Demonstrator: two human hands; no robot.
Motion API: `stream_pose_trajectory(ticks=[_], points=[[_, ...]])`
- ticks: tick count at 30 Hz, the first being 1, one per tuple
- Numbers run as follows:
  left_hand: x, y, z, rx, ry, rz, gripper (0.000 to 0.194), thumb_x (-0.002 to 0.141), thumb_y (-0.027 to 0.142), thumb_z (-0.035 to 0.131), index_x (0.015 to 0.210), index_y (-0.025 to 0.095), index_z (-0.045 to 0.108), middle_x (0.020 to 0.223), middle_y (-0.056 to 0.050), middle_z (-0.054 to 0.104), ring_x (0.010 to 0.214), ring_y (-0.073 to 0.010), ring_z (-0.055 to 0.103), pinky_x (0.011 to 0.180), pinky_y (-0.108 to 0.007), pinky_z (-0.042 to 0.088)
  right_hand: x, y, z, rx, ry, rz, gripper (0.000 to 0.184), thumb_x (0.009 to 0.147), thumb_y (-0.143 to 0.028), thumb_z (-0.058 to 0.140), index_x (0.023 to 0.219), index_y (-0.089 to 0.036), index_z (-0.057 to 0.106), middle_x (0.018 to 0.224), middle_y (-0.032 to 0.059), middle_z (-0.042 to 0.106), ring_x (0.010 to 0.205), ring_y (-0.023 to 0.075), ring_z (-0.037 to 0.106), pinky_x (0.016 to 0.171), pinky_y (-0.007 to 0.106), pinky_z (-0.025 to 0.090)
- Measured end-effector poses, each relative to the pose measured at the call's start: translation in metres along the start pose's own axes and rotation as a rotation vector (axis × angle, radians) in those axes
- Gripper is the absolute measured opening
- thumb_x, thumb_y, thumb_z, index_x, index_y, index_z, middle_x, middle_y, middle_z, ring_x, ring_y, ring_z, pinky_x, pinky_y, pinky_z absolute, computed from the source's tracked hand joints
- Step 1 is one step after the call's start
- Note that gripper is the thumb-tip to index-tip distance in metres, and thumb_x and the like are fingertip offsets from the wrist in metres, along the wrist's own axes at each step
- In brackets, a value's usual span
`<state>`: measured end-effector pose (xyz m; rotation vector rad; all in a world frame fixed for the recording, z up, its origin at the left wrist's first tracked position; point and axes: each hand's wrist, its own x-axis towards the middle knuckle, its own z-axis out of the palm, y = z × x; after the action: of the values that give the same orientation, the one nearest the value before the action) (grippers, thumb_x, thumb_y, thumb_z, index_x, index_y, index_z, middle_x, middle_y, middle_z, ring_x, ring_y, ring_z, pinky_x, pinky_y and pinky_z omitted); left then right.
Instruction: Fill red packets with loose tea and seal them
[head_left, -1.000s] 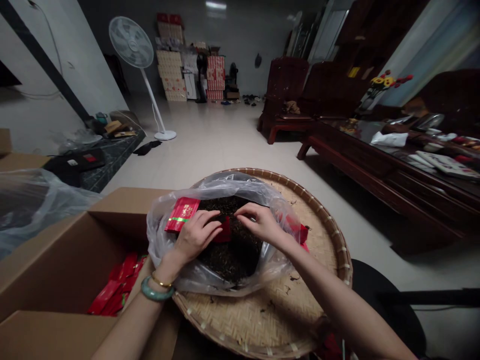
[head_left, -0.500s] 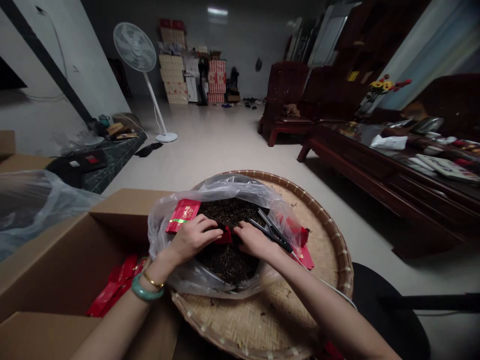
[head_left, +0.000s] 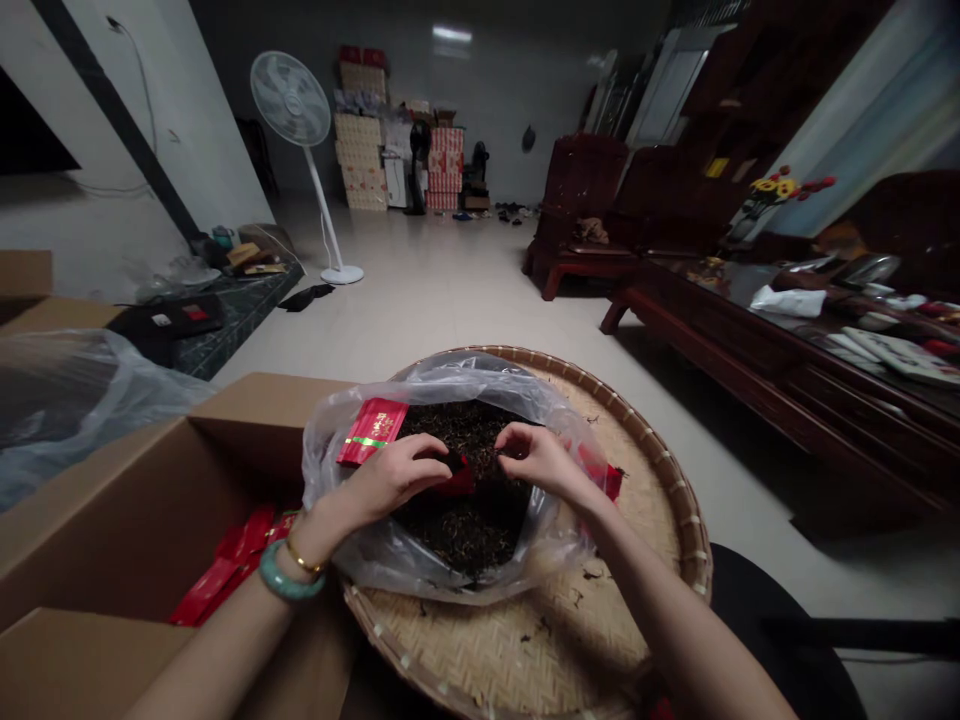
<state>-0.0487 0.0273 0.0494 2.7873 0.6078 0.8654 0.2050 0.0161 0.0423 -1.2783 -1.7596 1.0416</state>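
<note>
My left hand (head_left: 401,475) is closed on a small red packet (head_left: 459,480), its mouth upward over dark loose tea leaves (head_left: 469,535). My right hand (head_left: 536,455) hovers just to the right, thumb and fingers pinched; what is between the fingertips is too small to make out. The leaves fill a clear plastic bag (head_left: 420,585), its rim folded outward. Flat red packets (head_left: 373,430) with gold print and a green band rest on the bag's left rim. A round woven bamboo tray (head_left: 480,655) carries the bag.
To the left stands an open cardboard box (head_left: 97,540) with red packets (head_left: 232,565) inside. A black round stool (head_left: 780,620) is at the lower right. Farther off are a white standing fan (head_left: 291,100), a dark wooden table (head_left: 720,350) and stacked boxes (head_left: 360,160).
My right hand has drawn back from the packet's mouth, up and to the right, into a pinch. The dark two-armed tool beside it is no longer visible. My left hand keeps the packet.
</note>
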Motion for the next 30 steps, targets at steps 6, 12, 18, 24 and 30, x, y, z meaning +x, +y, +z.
stream_pose_trajectory(ticks=[6,12,18,24,30], points=[[0.004,-0.001,0.008,0.011,0.018,-0.002,0.018,0.09,0.022,0.049,0.094,0.021,0.067,0.105,-0.009,0.06,0.094,-0.0171,0.059,0.077,-0.03,0.051,0.0,-0.048,0.008,-0.02,0.064,-0.137,0.013,0.069,-0.014,0.058,0.081,-0.017,0.062,0.073,-0.0009,0.064,0.064,0.0111,0.057,0.058,0.022,0.045],[0.002,-0.001,0.009,0.0,0.016,-0.018,0.017,0.09,0.021,0.051,0.096,0.021,0.066,0.107,-0.009,0.06,0.095,-0.0165,0.059,0.079,-0.029,0.051,0.002,-0.063,0.021,-0.303,0.088,-0.269,0.024,0.071,-0.004,0.057,0.086,-0.019,0.068,0.085,0.003,0.07,0.077,0.0144,0.064,0.071,0.025,0.048],[-0.001,-0.002,0.01,0.01,0.047,-0.014,0.015,0.089,0.019,0.051,0.096,0.019,0.064,0.106,-0.01,0.061,0.094,-0.0171,0.059,0.078,-0.03,0.051,0.0,-0.06,0.012,-0.294,0.16,-0.242,0.016,0.074,-0.008,0.058,0.078,-0.019,0.068,0.077,0.0015,0.07,0.072,0.0139,0.064,0.068,0.025,0.048],[0.0,0.001,0.006,0.045,0.028,0.002,0.016,0.09,0.02,0.049,0.097,0.018,0.063,0.1,-0.008,0.064,0.087,-0.0166,0.058,0.074,-0.03,0.051,-0.003,-0.044,0.015,-0.245,-0.002,-0.156,0.036,0.073,-0.017,0.064,0.109,-0.02,0.062,0.106,0.0061,0.068,0.09,0.0177,0.064,0.076,0.03,0.05],[0.0,0.002,0.007,0.059,0.026,0.002,0.017,0.091,0.021,0.048,0.097,0.018,0.064,0.1,-0.009,0.063,0.089,-0.017,0.058,0.074,-0.03,0.051,-0.002,-0.043,0.025,-0.15,0.005,-0.101,0.024,0.072,-0.011,0.059,0.093,-0.019,0.067,0.085,0.0019,0.072,0.077,0.0157,0.067,0.071,0.028,0.052]])
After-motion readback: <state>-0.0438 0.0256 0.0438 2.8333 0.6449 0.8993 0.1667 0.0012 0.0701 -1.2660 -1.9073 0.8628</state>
